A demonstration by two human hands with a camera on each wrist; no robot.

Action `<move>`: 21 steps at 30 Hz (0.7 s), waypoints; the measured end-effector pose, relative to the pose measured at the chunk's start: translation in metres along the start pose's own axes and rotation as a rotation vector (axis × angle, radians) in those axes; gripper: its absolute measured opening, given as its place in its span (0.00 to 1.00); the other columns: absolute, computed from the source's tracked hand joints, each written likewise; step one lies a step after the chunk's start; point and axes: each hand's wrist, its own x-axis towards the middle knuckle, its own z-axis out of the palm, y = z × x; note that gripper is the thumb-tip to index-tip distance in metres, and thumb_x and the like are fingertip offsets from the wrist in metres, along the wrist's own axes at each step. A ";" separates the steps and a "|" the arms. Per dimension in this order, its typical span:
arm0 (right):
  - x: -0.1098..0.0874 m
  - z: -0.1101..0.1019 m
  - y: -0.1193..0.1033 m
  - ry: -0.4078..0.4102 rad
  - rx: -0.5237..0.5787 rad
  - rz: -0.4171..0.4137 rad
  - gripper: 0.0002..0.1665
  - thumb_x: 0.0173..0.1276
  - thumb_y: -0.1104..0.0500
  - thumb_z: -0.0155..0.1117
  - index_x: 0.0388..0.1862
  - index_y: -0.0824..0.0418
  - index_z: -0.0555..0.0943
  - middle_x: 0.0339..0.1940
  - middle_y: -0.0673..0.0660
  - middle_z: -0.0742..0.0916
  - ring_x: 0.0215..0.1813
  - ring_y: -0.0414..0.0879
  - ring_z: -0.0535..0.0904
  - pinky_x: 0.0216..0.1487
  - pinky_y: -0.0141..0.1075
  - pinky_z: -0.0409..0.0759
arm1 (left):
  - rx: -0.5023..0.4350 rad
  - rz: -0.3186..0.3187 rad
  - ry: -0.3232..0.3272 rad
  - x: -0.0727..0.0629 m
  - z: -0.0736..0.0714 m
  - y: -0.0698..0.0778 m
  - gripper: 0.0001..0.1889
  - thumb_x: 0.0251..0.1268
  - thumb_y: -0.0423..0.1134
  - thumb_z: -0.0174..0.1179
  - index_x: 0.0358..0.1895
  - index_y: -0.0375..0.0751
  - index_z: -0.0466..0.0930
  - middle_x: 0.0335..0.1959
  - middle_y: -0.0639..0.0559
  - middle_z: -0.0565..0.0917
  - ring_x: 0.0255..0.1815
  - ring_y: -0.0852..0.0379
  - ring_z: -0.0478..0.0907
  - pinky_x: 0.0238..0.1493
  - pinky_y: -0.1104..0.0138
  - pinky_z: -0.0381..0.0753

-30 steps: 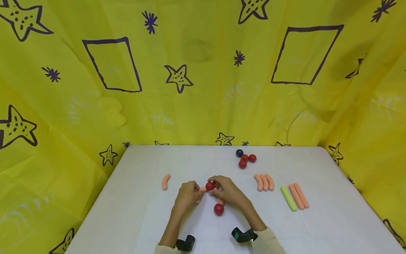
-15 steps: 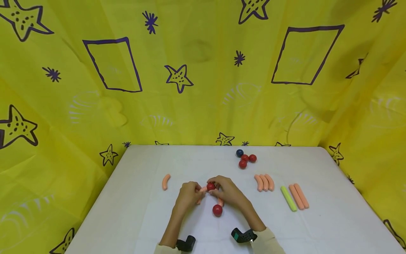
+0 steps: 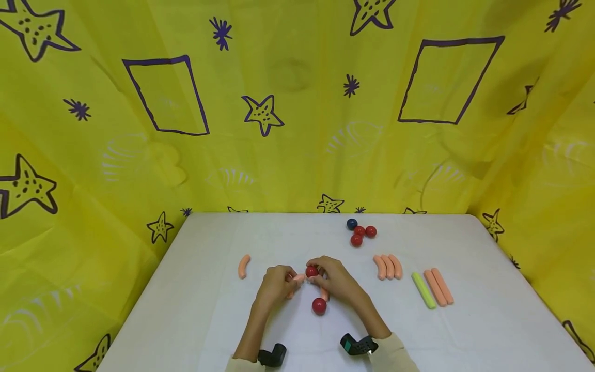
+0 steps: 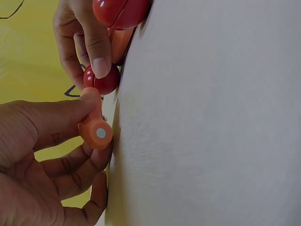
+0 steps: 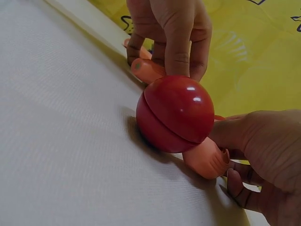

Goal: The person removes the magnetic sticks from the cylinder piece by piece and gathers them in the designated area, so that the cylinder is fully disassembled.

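My left hand (image 3: pixel 276 284) pinches a peach-coloured curved magnetic rod (image 3: pixel 299 277) between thumb and fingers. A pale magnet shows in a rod end facing the left wrist camera, and a second peach rod end (image 3: pixel 290 294) peeks out below the left hand. My right hand (image 3: pixel 337 279) pinches a red ball (image 3: pixel 312 271), close to the tip of the left hand's rod. Under the right hand, another peach rod (image 5: pixel 207 157) runs toward me to a second red ball (image 5: pixel 175 114), which rests on the white tabletop. The right fingers partly hide this rod.
Behind the hands lie a dark blue ball (image 3: pixel 351 224) and several red balls (image 3: pixel 356 240). To the right are several curved peach rods (image 3: pixel 387 267), a green straight rod (image 3: pixel 423 290) and two straight peach rods (image 3: pixel 439 287). One curved rod (image 3: pixel 244 266) lies left.
The red ball in my right hand has shifted slightly right, and a small gap now shows between it and the left hand's rod. The nearer red ball has wobbled slightly.
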 end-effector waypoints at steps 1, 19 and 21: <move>0.000 0.000 0.000 0.000 0.004 0.001 0.19 0.64 0.57 0.70 0.54 0.56 0.82 0.40 0.47 0.84 0.38 0.37 0.75 0.40 0.29 0.74 | -0.001 -0.007 0.009 0.000 0.000 -0.001 0.11 0.64 0.42 0.65 0.34 0.34 0.83 0.12 0.50 0.78 0.12 0.65 0.68 0.17 0.72 0.66; -0.003 0.002 0.001 -0.006 0.028 0.023 0.20 0.65 0.57 0.69 0.56 0.54 0.81 0.40 0.45 0.82 0.40 0.39 0.74 0.42 0.30 0.75 | -0.098 -0.171 0.264 -0.002 -0.043 -0.020 0.14 0.70 0.44 0.59 0.43 0.34 0.80 0.16 0.47 0.81 0.15 0.54 0.80 0.25 0.70 0.74; -0.003 0.002 0.001 -0.008 0.029 0.029 0.20 0.65 0.57 0.69 0.56 0.54 0.81 0.40 0.45 0.82 0.40 0.39 0.74 0.42 0.30 0.75 | -0.056 -0.207 0.311 -0.002 -0.050 -0.027 0.15 0.70 0.45 0.59 0.46 0.34 0.81 0.16 0.49 0.81 0.16 0.56 0.80 0.24 0.67 0.75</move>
